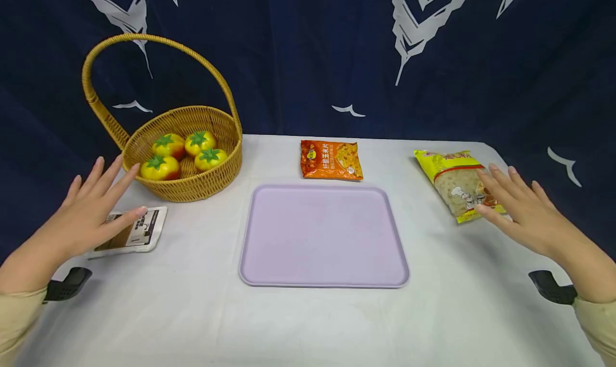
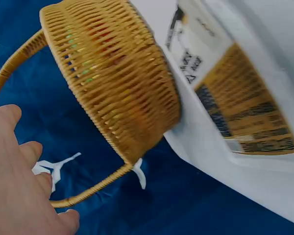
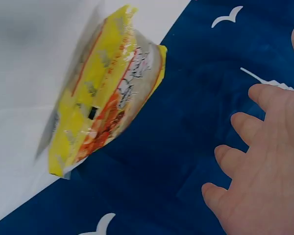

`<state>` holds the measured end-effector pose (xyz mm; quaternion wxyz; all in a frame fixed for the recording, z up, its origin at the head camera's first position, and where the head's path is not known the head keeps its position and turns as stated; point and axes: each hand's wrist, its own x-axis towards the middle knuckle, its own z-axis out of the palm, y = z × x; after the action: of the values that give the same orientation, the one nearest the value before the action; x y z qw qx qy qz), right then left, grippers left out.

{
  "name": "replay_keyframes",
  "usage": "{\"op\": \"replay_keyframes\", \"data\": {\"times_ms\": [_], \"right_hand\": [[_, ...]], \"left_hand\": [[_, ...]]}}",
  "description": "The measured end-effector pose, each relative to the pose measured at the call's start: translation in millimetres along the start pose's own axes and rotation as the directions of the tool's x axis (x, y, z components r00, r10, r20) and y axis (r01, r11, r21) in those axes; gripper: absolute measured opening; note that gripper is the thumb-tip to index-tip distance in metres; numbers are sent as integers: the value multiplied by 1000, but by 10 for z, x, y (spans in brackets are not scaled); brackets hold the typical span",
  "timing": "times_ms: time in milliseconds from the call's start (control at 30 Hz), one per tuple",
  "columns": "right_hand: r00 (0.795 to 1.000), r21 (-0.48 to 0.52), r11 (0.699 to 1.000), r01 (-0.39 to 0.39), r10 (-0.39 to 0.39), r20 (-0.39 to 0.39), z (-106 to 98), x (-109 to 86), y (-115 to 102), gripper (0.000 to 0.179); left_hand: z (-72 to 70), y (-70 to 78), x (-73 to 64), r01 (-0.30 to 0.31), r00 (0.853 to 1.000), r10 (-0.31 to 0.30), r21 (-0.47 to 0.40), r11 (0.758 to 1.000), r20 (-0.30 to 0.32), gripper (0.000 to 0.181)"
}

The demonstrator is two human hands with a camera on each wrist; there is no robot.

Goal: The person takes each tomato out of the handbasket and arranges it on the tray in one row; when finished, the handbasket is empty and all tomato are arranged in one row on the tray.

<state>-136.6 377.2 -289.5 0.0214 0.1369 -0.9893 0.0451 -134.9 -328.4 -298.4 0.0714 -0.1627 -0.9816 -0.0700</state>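
Observation:
My left hand (image 1: 93, 217) is held over the table's left side, fingers spread, holding nothing. It partly covers a flat packet (image 1: 141, 230) with a brown and white label, and its fingertips overlap the edge of the wicker basket (image 1: 212, 182) in the head view. Inside the basket lie several yellow-red tomatoes (image 1: 160, 168) with green tops. On the right, my right hand (image 1: 534, 217) hovers with straight, spread fingers near a yellow and clear food bag (image 1: 454, 182), hiding its right edge. The right wrist view shows the bag (image 3: 105, 98) apart from the fingers.
A pale purple tray (image 1: 324, 236) lies in the middle of the white table (image 1: 308, 324). Behind it is an orange snack packet (image 1: 332, 160). The basket's tall handle (image 1: 159, 38) arches up at the left back. A dark blue curtain (image 1: 308, 62) hangs behind the table.

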Motion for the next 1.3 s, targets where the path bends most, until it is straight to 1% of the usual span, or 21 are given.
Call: {"op": "replay_keyframes", "data": {"times_ms": [67,133,167,233,300,367,433,467,533,567,600,667,733,833,867,933,967,1000,1100,1233,1300], "right_hand": [[1000,3,1000,6,-6,5,-30,7,-30,72],[1000,23,1000,15,-15,16,-75,16,-72,71],[1000,38,999,20,-20,20,-98,21,-98,70],[999,90,995,34,-37,28,-147,30,-161,68],[998,158,986,59,-64,29,-188,34,-234,66],[995,234,968,89,-97,24,-209,37,-314,65],[991,311,943,118,-130,18,-201,34,-394,64],[989,341,930,135,-146,8,-185,31,-435,65],[986,388,908,158,-168,-8,-120,17,-516,65],[984,409,897,166,-176,-15,-74,6,-556,65],[983,431,885,177,-184,-25,-21,-2,-597,65],[977,468,860,205,-211,-42,104,-16,-674,64],[969,523,821,228,-243,-42,246,-29,-740,63],[956,605,755,251,-290,-36,460,-59,-815,62],[954,624,738,255,-299,-36,532,-71,-833,61],[951,657,711,253,-309,-32,657,-103,-854,61],[949,661,705,257,-314,-34,703,-117,-860,63],[948,660,704,260,-316,-36,743,-131,-860,64],[954,665,708,238,-300,-23,837,-158,-841,72],[958,661,720,212,-288,7,934,-168,-815,80],[957,648,733,207,-291,23,985,-177,-808,82]], "left_hand": [[-65,45,55,-21,1000,21,-28,999,10,81],[-160,104,146,-57,998,59,-103,993,11,77],[-215,137,202,-80,997,82,-161,984,5,75],[-331,205,327,-118,993,119,-280,953,-13,69],[-426,262,462,-144,989,142,-394,908,-35,64],[-485,304,598,-134,991,127,-482,866,-48,59],[-499,326,731,-82,997,74,-546,834,-38,57],[-484,328,798,-53,999,43,-578,815,-31,56],[-424,315,927,26,1000,-30,-638,770,5,57],[-381,299,984,66,998,-61,-660,749,30,58],[-335,279,1036,108,994,-92,-674,731,60,60],[-233,235,1135,180,984,-130,-712,679,125,66],[-130,190,1216,243,970,-145,-741,626,196,70],[7,146,1313,314,949,-150,-767,559,278,74],[46,134,1335,327,944,-150,-770,548,294,75],[101,120,1377,345,937,-144,-768,540,319,75],[120,118,1395,351,934,-142,-761,545,329,75],[138,122,1413,357,930,-137,-752,554,341,75],[180,138,1445,375,917,-113,-728,574,383,77],[227,145,1447,380,898,-76,-675,633,434,82],[249,143,1451,365,893,-60,-640,677,446,83]]}}
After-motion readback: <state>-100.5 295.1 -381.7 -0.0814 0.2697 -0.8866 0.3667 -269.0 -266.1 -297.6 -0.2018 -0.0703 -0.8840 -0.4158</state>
